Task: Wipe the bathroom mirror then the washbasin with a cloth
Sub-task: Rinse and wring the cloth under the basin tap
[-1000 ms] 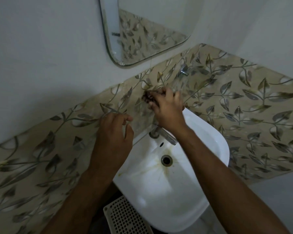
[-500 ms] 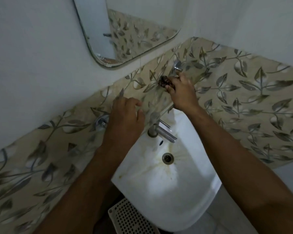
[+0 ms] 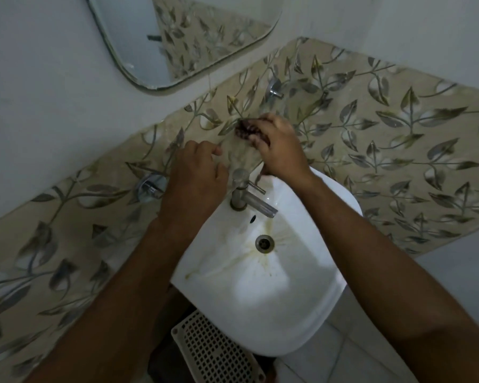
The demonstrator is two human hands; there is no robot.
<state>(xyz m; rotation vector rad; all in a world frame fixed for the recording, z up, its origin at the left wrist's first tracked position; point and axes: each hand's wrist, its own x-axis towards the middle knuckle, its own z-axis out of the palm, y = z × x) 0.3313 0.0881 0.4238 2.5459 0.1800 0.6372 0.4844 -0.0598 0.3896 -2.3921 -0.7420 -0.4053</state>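
Right hand (image 3: 278, 149) bunched round dark cloth (image 3: 245, 131) against leaf-patterned tiles (image 3: 371, 128); left hand (image 3: 194, 178) loosely curled, empty, beside tap (image 3: 244, 192), above washbasin (image 3: 260, 286).

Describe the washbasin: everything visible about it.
The washbasin is white and glossy, like ceramic, rounded at the front and set against the leaf-patterned tiled wall. Yellowish stains streak from the metal drain across the bowl, and a small overflow hole sits above the drain. A metal tap stands on its back rim, spout pointing over the bowl. No water shows in the bowl. The right hand is above the back edge, holding a dark cloth against the tiles.
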